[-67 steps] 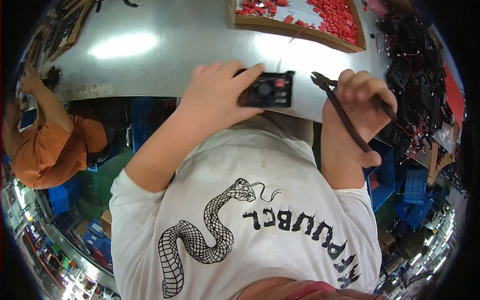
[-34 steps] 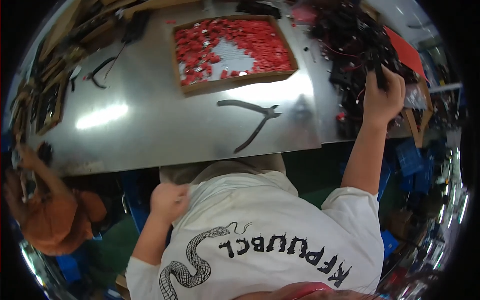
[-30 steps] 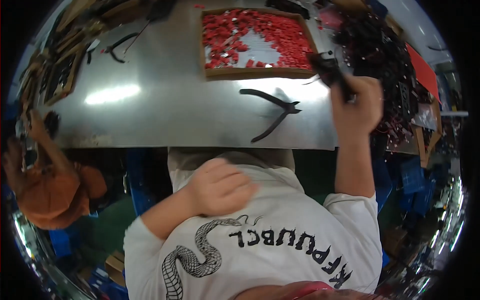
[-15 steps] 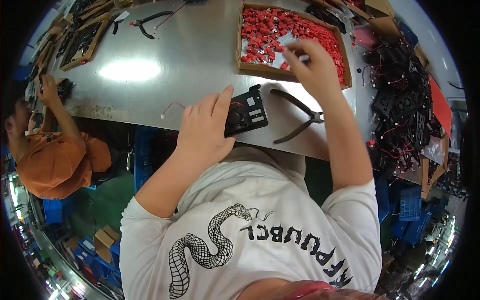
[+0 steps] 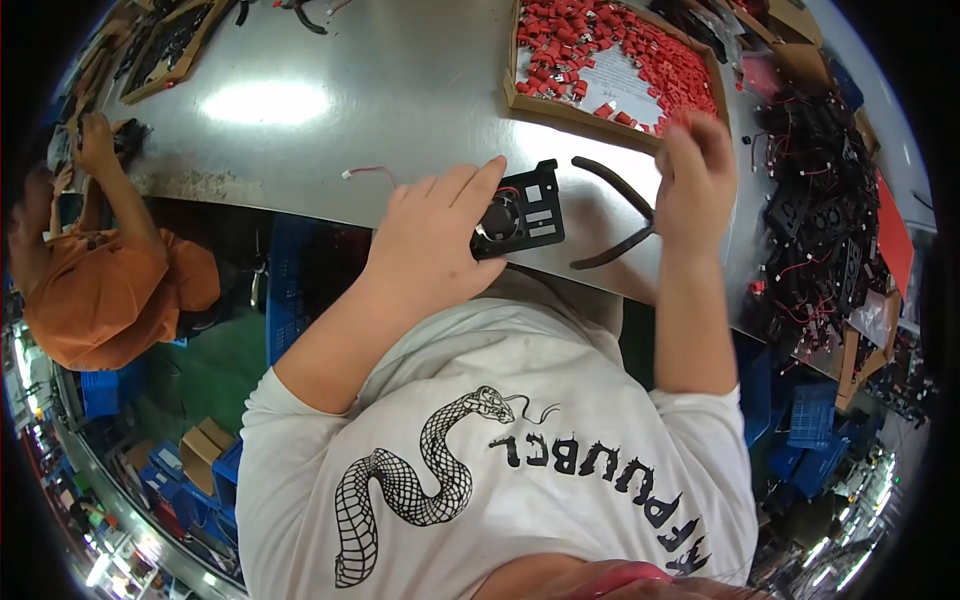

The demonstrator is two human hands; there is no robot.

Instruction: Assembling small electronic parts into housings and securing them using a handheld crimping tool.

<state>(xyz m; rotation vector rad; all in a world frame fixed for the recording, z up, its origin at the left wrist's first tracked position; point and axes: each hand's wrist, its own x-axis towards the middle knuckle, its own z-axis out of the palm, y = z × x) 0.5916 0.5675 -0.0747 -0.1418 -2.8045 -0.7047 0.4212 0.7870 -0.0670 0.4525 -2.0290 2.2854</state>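
At the far left, a co-worker in an orange top (image 5: 95, 300) is sitting at the metal table (image 5: 400, 90), and a long cardboard tray (image 5: 200, 50) nearby is holding small dark parts. Below them, blue crates (image 5: 100, 392) are standing on the floor, and an open cardboard box (image 5: 205, 450) is sitting among others. Nearer the middle, the person's left hand (image 5: 435, 225) is gripping a black fan frame (image 5: 522, 205) at the table's near edge, its fingers lying over the top and its thumb pressing from below, while a thin red wire with a white plug (image 5: 346, 174) is trailing out leftward. Beyond the frame, a shallow cardboard tray (image 5: 585, 122) is holding many red pieces (image 5: 560, 40), loosely heaped at left and packed tighter at right, with white paper showing between. Pliers (image 5: 628, 189) are lying between frame and right hand, their tips hidden. The right hand (image 5: 695, 185) is hovering with bent fingers at the tray's near edge; it is blurring, so I cannot tell whether it is pinching a piece. The step in hand seems to be picking a red piece while steadying the frame; the next move is probably calling for a firm fingertip pinch. At far right, black frames (image 5: 820, 215) with red wires are piling up.
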